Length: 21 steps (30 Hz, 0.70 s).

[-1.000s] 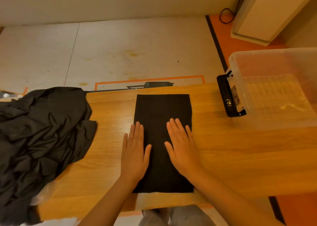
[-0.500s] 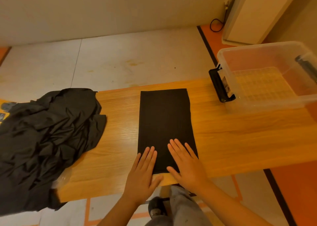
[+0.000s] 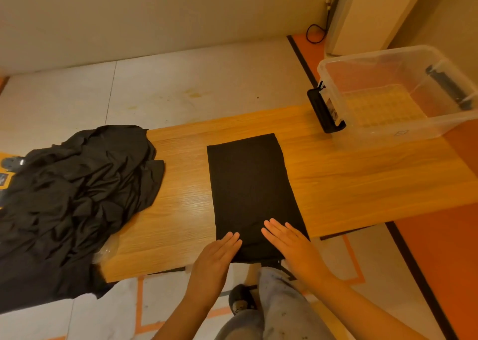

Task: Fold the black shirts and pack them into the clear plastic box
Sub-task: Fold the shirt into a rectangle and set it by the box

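My left hand (image 3: 217,255) and right hand (image 3: 292,246) lay flat side by side, fingers straight and together, pressing on the near end of the folded black shirt (image 3: 251,184) and gripping nothing. The shirt stretched as a long rectangle across the middle of the wooden table (image 3: 362,184). A crumpled pile of black shirts (image 3: 69,197) sat at the table's left end, and the clear plastic box (image 3: 382,135) stood open-topped at its far right.

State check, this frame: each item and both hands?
Black shirt folded into a long rectangle: flat on the wooden table, not yet boxed.
Crumpled pile of black shirts: unfolded, hanging over the table's left end.
Clear plastic box: lidless, empty.
Left hand: fingers straight, resting on the folded shirt's near end.
Right hand: fingers straight, on the same end.
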Tool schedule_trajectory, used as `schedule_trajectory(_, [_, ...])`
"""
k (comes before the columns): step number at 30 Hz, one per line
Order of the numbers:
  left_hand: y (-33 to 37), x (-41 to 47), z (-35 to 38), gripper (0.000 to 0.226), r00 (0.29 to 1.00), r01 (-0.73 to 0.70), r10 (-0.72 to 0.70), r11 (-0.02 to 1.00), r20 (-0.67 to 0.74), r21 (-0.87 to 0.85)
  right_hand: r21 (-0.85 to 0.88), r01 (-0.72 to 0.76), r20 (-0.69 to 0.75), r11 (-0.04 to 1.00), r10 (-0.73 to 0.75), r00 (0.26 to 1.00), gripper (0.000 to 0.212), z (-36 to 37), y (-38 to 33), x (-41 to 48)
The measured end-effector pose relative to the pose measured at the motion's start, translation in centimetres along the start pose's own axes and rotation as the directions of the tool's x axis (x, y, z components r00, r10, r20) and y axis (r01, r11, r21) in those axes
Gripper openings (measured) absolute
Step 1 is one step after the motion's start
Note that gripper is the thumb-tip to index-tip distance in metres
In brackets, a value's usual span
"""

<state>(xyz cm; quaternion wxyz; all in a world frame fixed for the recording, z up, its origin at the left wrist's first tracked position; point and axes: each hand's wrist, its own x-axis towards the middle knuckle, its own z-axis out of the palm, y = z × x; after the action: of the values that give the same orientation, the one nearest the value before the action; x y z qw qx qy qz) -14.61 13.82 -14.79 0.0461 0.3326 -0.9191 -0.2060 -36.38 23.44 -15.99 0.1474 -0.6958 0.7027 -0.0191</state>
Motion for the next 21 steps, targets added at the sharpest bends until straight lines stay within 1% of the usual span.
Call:
schedule_trajectory(1, [-0.1,-0.1,-0.3,0.077,1.000,0.024,-0.023,0.999,0.019,-0.026,0.019,0.019,0.002,1.000,-0.019,1.000,0.114,0.0,0.2,-0.3])
schedule_trajectory(3, [0.1,-0.1,-1.5,0.070,0.997,0.029,-0.025,0.998,0.070,-0.061,0.079,0.018,-0.010,0.997,-0.018,1.000,0.105,-0.1,1.0,-1.0])
schedule_trajectory(5, [0.2,0.0,-2.9,0.053,0.993,0.060,-0.049,0.993,0.106,-0.107,0.146,-0.002,-0.026,0.989,0.006,1.000,0.096,-0.6,2.1,-1.7])
schedule_trajectory(6, [0.1,0.0,-3.3,0.046,0.990,0.087,-0.069,0.985,0.126,-0.146,0.200,-0.018,-0.022,0.980,0.023,0.999,0.087,-1.0,2.5,-1.9])
schedule_trajectory(8, [0.1,0.2,-4.0,0.039,0.984,0.137,-0.103,0.959,0.146,-0.247,0.333,-0.067,-0.038,0.940,0.085,0.996,0.059,-2.3,2.9,-2.2])
schedule_trajectory(9, [0.2,0.5,-4.3,0.035,0.979,0.160,-0.113,0.940,0.168,-0.302,0.388,-0.110,-0.023,0.915,0.129,0.991,0.047,-3.2,2.8,-2.2])
schedule_trajectory(11, [0.5,1.3,-5.4,0.031,0.964,0.226,-0.142,0.879,0.222,-0.419,0.443,-0.219,0.030,0.869,0.230,0.973,0.034,-4.8,2.6,-1.8])
schedule_trajectory(14, [-0.1,3.0,-6.7,0.018,0.956,0.294,-0.244,0.777,0.164,-0.557,0.540,-0.312,0.106,0.782,0.305,0.946,0.015,-7.4,2.8,-0.4])
schedule_trajectory(16, [-0.6,4.5,-7.7,0.015,0.940,0.329,-0.310,0.713,0.143,-0.619,0.623,-0.362,0.139,0.693,0.356,0.924,0.012,-9.0,3.6,0.9])
schedule_trajectory(17, [-1.0,5.3,-8.2,0.018,0.935,0.335,-0.328,0.690,0.134,-0.642,0.664,-0.377,0.155,0.645,0.375,0.914,0.014,-9.9,4.0,1.6])
schedule_trajectory(20, [-2.0,8.0,-9.6,0.039,0.927,0.328,-0.355,0.617,0.119,-0.716,0.723,-0.403,0.169,0.561,0.421,0.891,0.027,-12.6,5.5,4.5])
schedule_trajectory(21, [-2.2,9.2,-10.1,0.037,0.923,0.334,-0.362,0.582,0.132,-0.742,0.745,-0.406,0.168,0.530,0.440,0.882,0.031,-13.3,6.0,5.6])
